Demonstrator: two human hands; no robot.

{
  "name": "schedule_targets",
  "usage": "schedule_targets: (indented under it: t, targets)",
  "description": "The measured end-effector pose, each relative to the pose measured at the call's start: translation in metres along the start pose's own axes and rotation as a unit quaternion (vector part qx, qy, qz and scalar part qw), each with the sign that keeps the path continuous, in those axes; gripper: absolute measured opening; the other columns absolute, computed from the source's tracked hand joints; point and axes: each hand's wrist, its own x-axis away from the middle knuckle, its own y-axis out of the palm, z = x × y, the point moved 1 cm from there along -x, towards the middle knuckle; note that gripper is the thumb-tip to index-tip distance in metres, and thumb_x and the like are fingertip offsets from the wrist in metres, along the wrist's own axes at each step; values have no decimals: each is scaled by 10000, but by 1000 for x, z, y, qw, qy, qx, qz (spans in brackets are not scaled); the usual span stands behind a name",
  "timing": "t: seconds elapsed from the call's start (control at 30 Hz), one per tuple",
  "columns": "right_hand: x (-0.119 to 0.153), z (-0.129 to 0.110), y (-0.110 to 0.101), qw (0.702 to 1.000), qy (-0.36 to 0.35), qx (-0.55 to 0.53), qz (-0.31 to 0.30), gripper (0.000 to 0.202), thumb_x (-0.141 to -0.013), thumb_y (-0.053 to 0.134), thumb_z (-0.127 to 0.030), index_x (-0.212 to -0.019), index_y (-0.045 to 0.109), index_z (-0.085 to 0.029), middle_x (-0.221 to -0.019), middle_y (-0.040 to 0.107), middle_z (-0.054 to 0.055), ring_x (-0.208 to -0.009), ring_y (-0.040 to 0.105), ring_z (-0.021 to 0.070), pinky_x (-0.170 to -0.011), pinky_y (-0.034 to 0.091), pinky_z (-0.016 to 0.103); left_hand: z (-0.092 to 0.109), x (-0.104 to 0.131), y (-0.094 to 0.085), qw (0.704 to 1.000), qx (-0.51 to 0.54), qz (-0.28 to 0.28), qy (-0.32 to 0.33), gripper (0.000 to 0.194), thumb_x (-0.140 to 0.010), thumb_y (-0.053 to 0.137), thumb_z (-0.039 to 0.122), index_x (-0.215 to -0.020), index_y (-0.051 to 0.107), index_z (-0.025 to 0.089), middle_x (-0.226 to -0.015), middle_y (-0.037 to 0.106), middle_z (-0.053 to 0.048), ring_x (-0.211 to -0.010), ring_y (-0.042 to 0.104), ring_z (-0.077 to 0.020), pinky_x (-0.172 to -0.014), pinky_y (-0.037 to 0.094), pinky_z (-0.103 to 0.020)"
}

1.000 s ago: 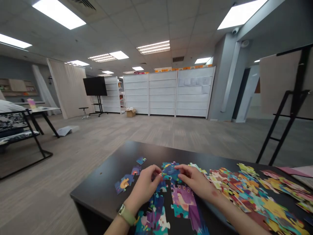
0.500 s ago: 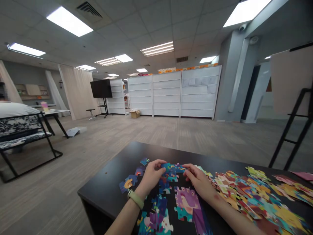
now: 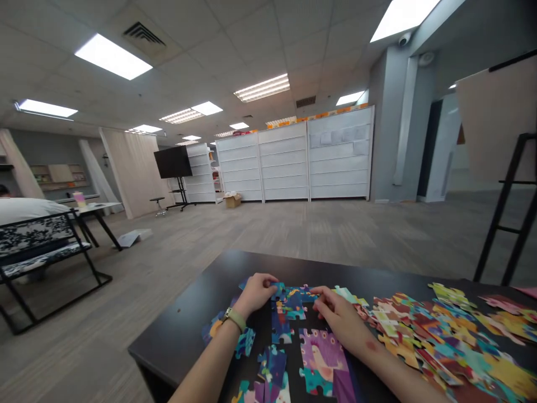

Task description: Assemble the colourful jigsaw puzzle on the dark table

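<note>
My left hand [image 3: 257, 295], with a pale green watch band on its wrist, pinches a blue jigsaw puzzle piece [image 3: 279, 290] at the left end of a joined top row. At the other end of that row [image 3: 302, 292], my right hand [image 3: 339, 312] has its fingers curled in, the fingertips on the edge piece. Joined blue pieces [image 3: 281, 327] run down from the row. Below my right hand lies a joined purple section [image 3: 323, 358] with a pale figure. Another dark blue section [image 3: 272, 364] sits to its left. Loose blue pieces [image 3: 245, 342] lie beside and partly behind my left forearm.
The black table [image 3: 176, 330] has a large heap of mixed puzzle pieces [image 3: 444, 336] on its right. Some green pieces [image 3: 348, 294] lie just beyond my right hand. A person in white [image 3: 29, 207] sits at another table at far left. A black-legged easel [image 3: 509, 212] stands right.
My view has shifted slightly. My left hand has moved a little left along the row, and its forearm uncovers a loose blue piece. My right hand stays at the right end.
</note>
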Motion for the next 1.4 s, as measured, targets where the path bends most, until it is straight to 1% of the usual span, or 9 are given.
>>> schedule_targets:
  t: [0.27,0.43,0.6,0.67,0.8,1.0,1.1,1.23,1.4]
  targets:
    - [0,0,1,1000,1,11,6,299,-878,476,-408,-1059,626,-222,-724,585,-16,-700,571,194,-664,445,311,13,5,0,993,-112,13,18,120,-737,742,242,-851,776,227,-952,681,-54,-896,629,-235,-800,452,-304]
    - [-1,0,1,1000,-6,15,5,308,-879,485,-409,-1063,631,-211,-714,583,-16,-692,563,197,-657,443,309,15,11,4,992,-121,39,14,44,-763,760,270,-774,740,232,-850,690,-26,-858,647,-223,-778,460,-297]
    - [-3,7,1,1000,-9,2,0,329,-893,482,-434,-1088,633,-215,-740,602,-13,-726,600,205,-684,465,314,0,2,-30,987,-98,127,-11,225,-1016,481,278,-1058,679,180,-995,703,-53,-916,660,-188,-864,502,-350]
    - [-5,9,2,1000,-11,7,-2,333,-905,469,-436,-1100,628,-216,-744,608,-13,-732,614,205,-698,468,316,-12,0,-50,986,-95,134,-23,218,-1020,517,305,-1114,647,157,-1063,693,-61,-967,663,-196,-907,520,-401]
    - [-5,9,2,1000,-9,11,-2,338,-902,455,-449,-1079,625,-217,-736,611,-4,-723,620,211,-687,475,323,-36,8,-64,989,-115,86,-35,269,-955,651,337,-1160,640,164,-1183,666,-75,-1072,647,-232,-965,522,-466]
    - [-3,4,1,1000,-7,22,-1,351,-892,446,-467,-1064,625,-218,-747,619,7,-740,626,220,-706,488,338,-51,12,-48,990,-131,37,-37,263,-940,672,327,-1142,648,160,-1154,670,-69,-1063,647,-238,-961,520,-484]
    - [-3,4,1,1000,-7,15,0,356,-882,460,-482,-1053,632,-222,-751,627,7,-739,630,219,-695,491,333,-47,11,-47,994,-107,24,-6,285,-866,725,218,-1137,657,159,-1130,686,-71,-1057,647,-231,-975,507,-445]
    - [-4,7,1,1000,-1,8,-2,353,-880,481,-492,-1061,627,-227,-754,620,3,-747,622,216,-699,491,327,-34,15,-47,996,-65,-3,59,491,-732,696,74,-1210,651,180,-1140,704,-69,-1041,647,-206,-915,510,-308]
    - [-3,10,2,1000,-6,18,-8,332,-904,460,-459,-1077,612,-220,-758,603,0,-730,598,204,-690,467,325,-15,19,-40,988,-47,-65,130,379,-674,661,76,-1013,754,218,-1097,719,-30,-948,655,-190,-844,510,-270]
